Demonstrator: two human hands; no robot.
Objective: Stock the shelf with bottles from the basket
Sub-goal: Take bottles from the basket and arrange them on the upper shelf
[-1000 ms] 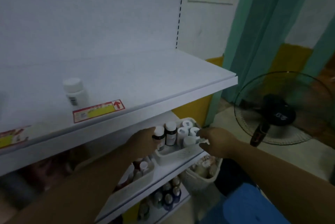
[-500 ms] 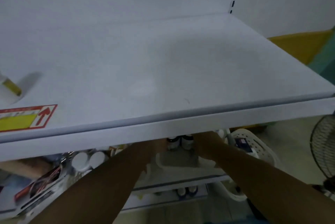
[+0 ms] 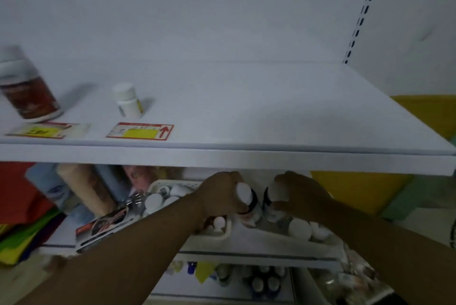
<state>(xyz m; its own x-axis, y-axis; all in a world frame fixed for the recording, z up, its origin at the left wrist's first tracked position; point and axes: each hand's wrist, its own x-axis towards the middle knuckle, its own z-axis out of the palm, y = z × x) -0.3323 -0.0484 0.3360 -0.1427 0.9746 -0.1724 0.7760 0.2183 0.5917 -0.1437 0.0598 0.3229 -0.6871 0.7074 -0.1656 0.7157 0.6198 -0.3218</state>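
Note:
Below the white upper shelf (image 3: pixel 246 112), my left hand (image 3: pixel 219 196) grips a dark white-capped bottle (image 3: pixel 248 197). My right hand (image 3: pixel 299 196) grips a second dark white-capped bottle (image 3: pixel 274 195) beside it. Both bottles are held just above a white basket (image 3: pixel 271 238) on the lower shelf, which holds more white-capped bottles (image 3: pixel 299 228). On the upper shelf stand a small white bottle (image 3: pixel 128 101) and, at the far left, a large jar with a brown label (image 3: pixel 28 92).
Price labels (image 3: pixel 140 130) lie at the upper shelf's front edge. A second basket of bottles (image 3: pixel 160 196), packets and coloured bags (image 3: pixel 22 206) crowd the lower shelf's left. More bottles (image 3: pixel 261 282) stand on the bottom shelf. The upper shelf's right half is bare.
The view has shifted right and pulled back, so both hands show below the shelf edge. Each hand now holds a bottle lifted out of the basket.

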